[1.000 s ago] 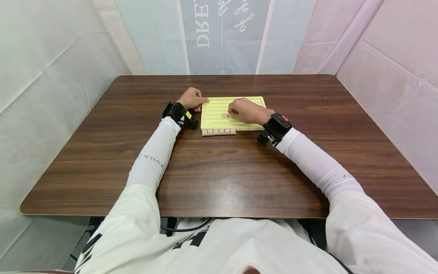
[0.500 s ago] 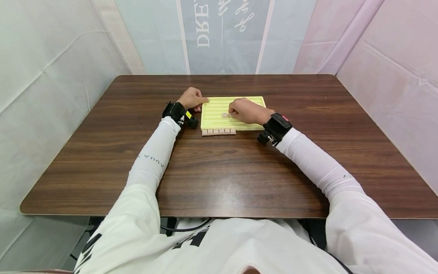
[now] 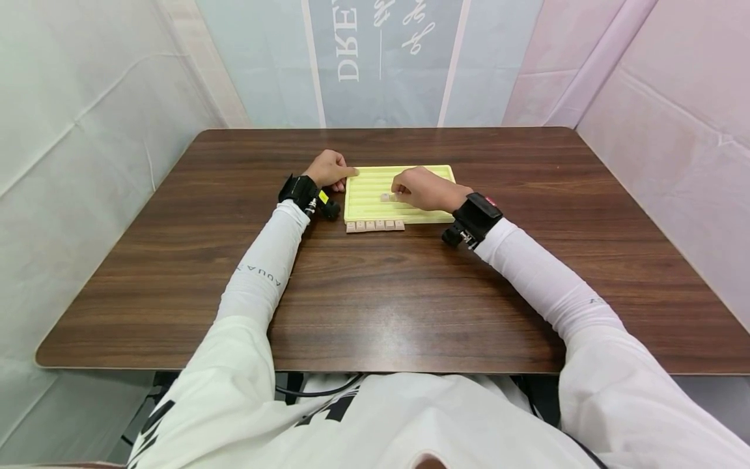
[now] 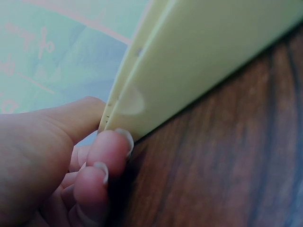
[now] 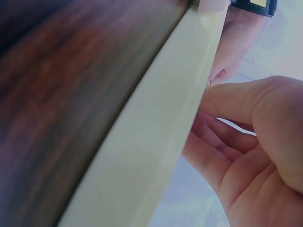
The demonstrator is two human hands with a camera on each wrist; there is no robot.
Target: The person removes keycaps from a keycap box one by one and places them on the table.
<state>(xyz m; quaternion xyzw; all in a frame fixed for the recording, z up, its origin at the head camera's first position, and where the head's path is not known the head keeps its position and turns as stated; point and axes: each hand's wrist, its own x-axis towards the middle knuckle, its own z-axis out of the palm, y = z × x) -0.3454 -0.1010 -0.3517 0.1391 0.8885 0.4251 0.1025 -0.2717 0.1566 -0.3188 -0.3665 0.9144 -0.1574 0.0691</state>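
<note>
A yellow tray [image 3: 369, 184] with raised ridges lies on the table, long side toward me. My left hand [image 3: 330, 170] grips its far left corner area, thumb over the rim and fingers curled against the outer wall [image 4: 175, 56]. Over the middle of the tray my right hand [image 3: 430, 189] has thumb and fingers brought together on a small beige keycap, mostly covered by them. In the right wrist view, the tray wall hides the fingertips of the right hand [image 5: 251, 137]. Another beige keycap [image 3: 385, 197] sits in a groove just left of those fingers.
A row of several beige keycaps [image 3: 375, 226] stands along the tray's near edge, on its left half. Dark wood-grain tabletop [image 3: 387, 299] surrounds the tray. Pale curtains [image 3: 269, 65] hang behind the table and at both sides.
The right fingers have shifted very slightly over the tray, and the keycap at their tips is now more covered. My left hand keeps its hold on the tray.
</note>
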